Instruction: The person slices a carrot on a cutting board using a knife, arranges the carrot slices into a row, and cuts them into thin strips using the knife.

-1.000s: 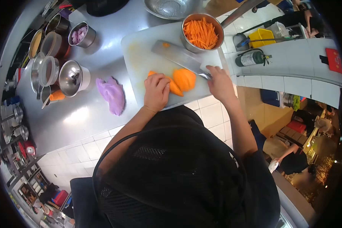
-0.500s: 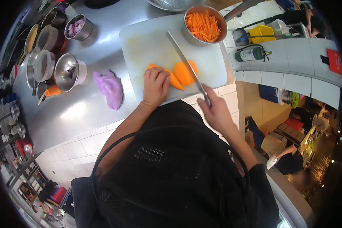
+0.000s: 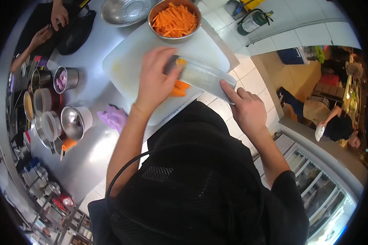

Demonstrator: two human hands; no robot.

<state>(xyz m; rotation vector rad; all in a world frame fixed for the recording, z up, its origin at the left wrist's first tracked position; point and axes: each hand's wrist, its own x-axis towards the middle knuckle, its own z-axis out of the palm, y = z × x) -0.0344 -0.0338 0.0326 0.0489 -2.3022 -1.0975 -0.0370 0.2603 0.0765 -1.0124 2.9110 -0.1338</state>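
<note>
My right hand (image 3: 249,108) grips the handle end of a cleaver (image 3: 206,77), index finger along the blade. The blade lies tilted flat above the cutting board (image 3: 210,53), with a small orange carrot piece (image 3: 181,61) on its face. At the blade's far end is my left hand (image 3: 157,75), thumb and fingers apart around that end; whether they touch it I cannot tell. Below the blade, cut carrot (image 3: 178,89) lies on the board, partly hidden by my left hand. A metal pan (image 3: 151,22) heaped with carrot strips (image 3: 173,20) stands at the board's far edge.
Left on the steel counter (image 3: 90,102) are a purple cloth (image 3: 112,117), a metal bowl (image 3: 72,122), a pot (image 3: 71,77) of chopped purple onion and a carrot (image 3: 68,144). A perforated metal bowl (image 3: 124,12) stands beyond the board. Another person's hands (image 3: 59,16) show top left.
The cleaver has risen from the carrot and turned onto its flat. My left hand has moved from the carrot to the blade's end. The view has shifted, and another person's hands now show.
</note>
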